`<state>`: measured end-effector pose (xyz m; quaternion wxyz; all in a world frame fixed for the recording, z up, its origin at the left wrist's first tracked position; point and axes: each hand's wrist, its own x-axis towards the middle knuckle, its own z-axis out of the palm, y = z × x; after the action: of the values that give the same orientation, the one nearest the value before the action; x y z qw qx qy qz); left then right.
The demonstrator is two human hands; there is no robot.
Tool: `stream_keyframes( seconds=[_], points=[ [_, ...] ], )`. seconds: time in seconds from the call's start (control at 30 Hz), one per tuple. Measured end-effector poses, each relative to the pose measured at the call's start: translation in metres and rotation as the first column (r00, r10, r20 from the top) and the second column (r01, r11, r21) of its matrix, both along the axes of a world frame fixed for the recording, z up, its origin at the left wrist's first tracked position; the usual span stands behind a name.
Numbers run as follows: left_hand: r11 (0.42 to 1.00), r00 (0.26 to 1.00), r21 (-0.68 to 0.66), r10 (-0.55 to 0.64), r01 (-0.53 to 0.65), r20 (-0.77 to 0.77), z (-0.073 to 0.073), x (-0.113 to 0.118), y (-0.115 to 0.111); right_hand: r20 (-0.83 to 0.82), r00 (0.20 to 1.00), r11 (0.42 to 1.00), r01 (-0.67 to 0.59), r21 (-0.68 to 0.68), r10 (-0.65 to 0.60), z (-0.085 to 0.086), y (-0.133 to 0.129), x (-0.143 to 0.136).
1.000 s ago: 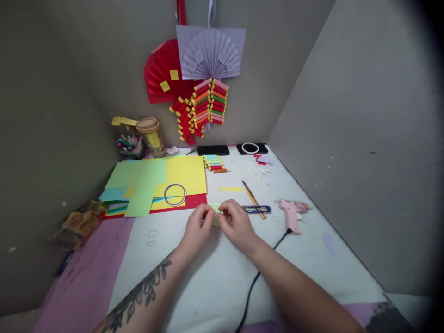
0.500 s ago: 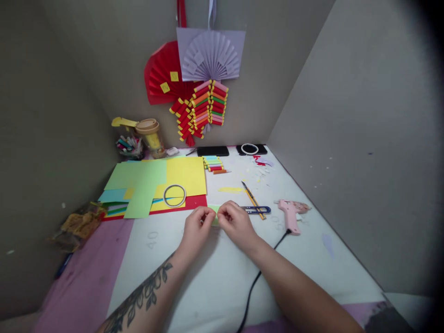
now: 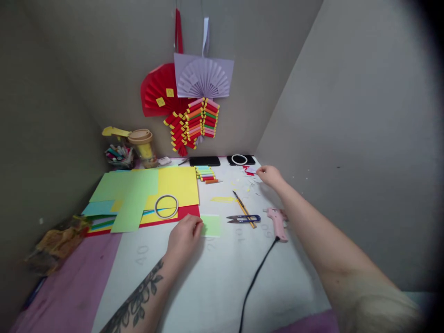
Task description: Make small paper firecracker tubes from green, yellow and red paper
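Gray walls point(image 3: 347, 138) are closing in our white-topped table point(image 3: 215, 286), and on the far one a red pleated fan point(image 3: 154, 95) and a lilac pleated fan point(image 3: 204, 76) are hanging above strings of little paper rolls point(image 3: 203, 118). We are resting our left hand point(image 3: 185, 235) near the middle of the table, its thumb and fingers drawn together at the left edge of a small light-green paper point(image 3: 211, 226); we cannot tell whether they are pinching it. That paper is lying flat, just right of the stacked colored sheets point(image 3: 178, 185), where a tape ring point(image 3: 156, 209) is sitting. We are stretching our right arm to the far right, its hand point(image 3: 271, 176) gathering its fingertips beside red and lilac scraps point(image 3: 249, 170); whether they are gripping one, we cannot tell. Between our hands, blue snips point(image 3: 257, 219) are crossing a slim yellow-and-black tool point(image 3: 240, 202). Farther right, a pink glue gun point(image 3: 278, 225) is lying with its black cord point(image 3: 255, 277) trailing toward us.
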<state>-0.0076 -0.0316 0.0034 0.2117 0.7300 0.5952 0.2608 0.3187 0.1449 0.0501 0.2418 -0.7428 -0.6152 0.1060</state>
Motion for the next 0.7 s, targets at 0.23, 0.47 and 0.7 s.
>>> stream_keyframes(
  seconds=[0.23, 0.47, 0.7],
  points=[
    [1.000, 0.993, -0.001, -0.007, 0.006, -0.114, 0.001, -0.001, 0.000, 0.016, 0.997, 0.996, 0.072, 0.047, -0.073, -0.011, 0.005, 0.006],
    [0.999, 0.983, -0.031, 0.022, -0.028, -0.183, 0.009, -0.003, 0.001, -0.034, 0.999, 0.994, -0.038, 0.107, 0.042, -0.001, -0.029, -0.023],
    [0.995, 0.975, -0.093, 0.022, -0.044, -0.223, 0.014, -0.006, 0.001, -0.051, 0.778, 0.777, -0.628, -0.051, 0.626, -0.018, -0.133, -0.124]
  ],
)
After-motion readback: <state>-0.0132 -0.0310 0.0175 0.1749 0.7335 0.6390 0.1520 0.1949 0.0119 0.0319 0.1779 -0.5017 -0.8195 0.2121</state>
